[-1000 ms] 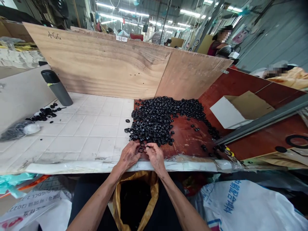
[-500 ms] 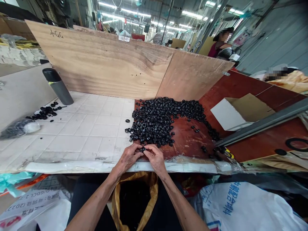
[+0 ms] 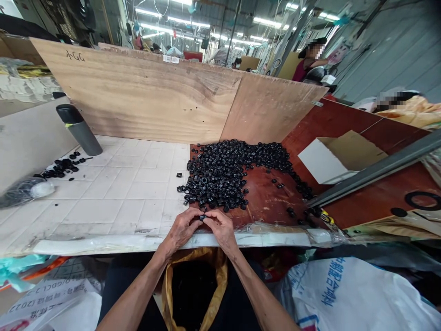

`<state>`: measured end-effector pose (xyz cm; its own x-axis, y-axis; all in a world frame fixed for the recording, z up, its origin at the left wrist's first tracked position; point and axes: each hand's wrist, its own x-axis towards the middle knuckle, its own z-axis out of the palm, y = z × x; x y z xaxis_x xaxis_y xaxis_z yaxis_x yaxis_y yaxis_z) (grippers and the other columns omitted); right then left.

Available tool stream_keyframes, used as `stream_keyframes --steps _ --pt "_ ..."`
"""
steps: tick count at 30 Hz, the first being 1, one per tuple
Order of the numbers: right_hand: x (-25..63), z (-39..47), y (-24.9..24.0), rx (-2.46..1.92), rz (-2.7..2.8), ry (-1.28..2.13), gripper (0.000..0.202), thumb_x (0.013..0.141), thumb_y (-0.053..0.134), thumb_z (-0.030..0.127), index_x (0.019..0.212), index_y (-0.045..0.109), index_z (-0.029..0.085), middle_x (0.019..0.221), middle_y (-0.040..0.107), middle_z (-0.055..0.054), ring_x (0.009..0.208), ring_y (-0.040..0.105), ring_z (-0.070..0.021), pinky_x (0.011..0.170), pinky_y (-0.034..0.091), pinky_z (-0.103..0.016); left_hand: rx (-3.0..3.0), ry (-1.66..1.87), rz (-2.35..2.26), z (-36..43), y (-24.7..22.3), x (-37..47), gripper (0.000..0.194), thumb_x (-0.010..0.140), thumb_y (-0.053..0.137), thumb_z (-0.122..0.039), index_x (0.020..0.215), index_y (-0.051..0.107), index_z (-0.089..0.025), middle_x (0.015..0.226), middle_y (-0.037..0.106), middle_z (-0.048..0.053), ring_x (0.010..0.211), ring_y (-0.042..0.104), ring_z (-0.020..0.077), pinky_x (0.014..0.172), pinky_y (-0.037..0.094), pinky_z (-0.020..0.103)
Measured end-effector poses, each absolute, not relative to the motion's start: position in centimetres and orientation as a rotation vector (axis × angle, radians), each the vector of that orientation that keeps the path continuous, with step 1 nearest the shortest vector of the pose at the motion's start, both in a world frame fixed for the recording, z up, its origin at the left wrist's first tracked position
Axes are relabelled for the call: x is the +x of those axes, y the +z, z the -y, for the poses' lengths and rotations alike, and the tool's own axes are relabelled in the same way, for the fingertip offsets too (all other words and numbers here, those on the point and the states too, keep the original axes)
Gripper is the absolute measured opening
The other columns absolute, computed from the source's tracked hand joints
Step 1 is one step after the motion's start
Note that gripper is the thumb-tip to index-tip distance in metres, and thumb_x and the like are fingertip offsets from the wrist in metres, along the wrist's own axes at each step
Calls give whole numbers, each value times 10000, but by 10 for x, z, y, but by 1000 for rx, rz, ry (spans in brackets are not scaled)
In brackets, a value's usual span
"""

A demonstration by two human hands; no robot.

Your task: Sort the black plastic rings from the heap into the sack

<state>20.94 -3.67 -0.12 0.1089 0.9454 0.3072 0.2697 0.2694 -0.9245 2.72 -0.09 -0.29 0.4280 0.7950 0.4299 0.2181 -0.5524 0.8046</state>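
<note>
Near the table's front edge, my left hand point(image 3: 182, 227) and my right hand point(image 3: 221, 228) meet, fingertips pinched around a small black part point(image 3: 202, 217). Both hands hold this one part between thumbs and fingers. Just beyond them lies a large heap of small black ring-like parts point(image 3: 220, 177) on a reddish-brown board point(image 3: 263, 197). A few loose ones rest on the white surface at the heap's left side. Below the hands, an open yellow bag point(image 3: 167, 294) hangs at my lap, its inside dark.
A grey bottle point(image 3: 84, 135), black pieces point(image 3: 62, 168) and a plastic bag point(image 3: 25, 192) are at the left. A wooden panel point(image 3: 148, 96) stands behind. At the right are a white box point(image 3: 320, 161) and a metal bar point(image 3: 372, 170). A person point(image 3: 306, 62) is in the background.
The view has shifted slightly. The small black part between my fingertips has turned a little; both hands stay in nearly the same place.
</note>
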Motion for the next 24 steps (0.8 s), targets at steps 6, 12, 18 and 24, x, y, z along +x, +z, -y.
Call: stream_keyframes --steps 6,12,18,24 --pt "209 38 -4 -1221 1406 796 149 900 659 340 948 726 216 904 737 -49 742 708 -189 700 572 -298 2002 1093 -874 2 -2 27 248 933 599 -162 1162 677 -214 1110 740 66 1032 708 195 947 572 352" --pt "204 36 1 -1354 1610 604 294 993 506 364 775 638 218 656 619 -5 604 589 -161 643 468 -274 1997 1122 -884 2 -2 27 232 944 591 -179 1161 668 -210 1124 733 77 1070 699 206 979 563 375" --pt "205 35 8 -1364 1608 631 335 977 511 389 691 558 220 633 562 13 605 517 -147 614 408 -261 1996 1109 -875 3 0 27 227 952 598 -204 1169 662 -215 1142 733 79 1082 696 211 992 556 387" --pt "210 33 8 -1324 1495 868 167 890 631 355 819 645 204 695 610 21 587 530 -135 578 419 -242 1948 1113 -886 4 2 28 205 938 617 -203 1131 685 -205 1091 740 71 1024 706 203 929 569 346"
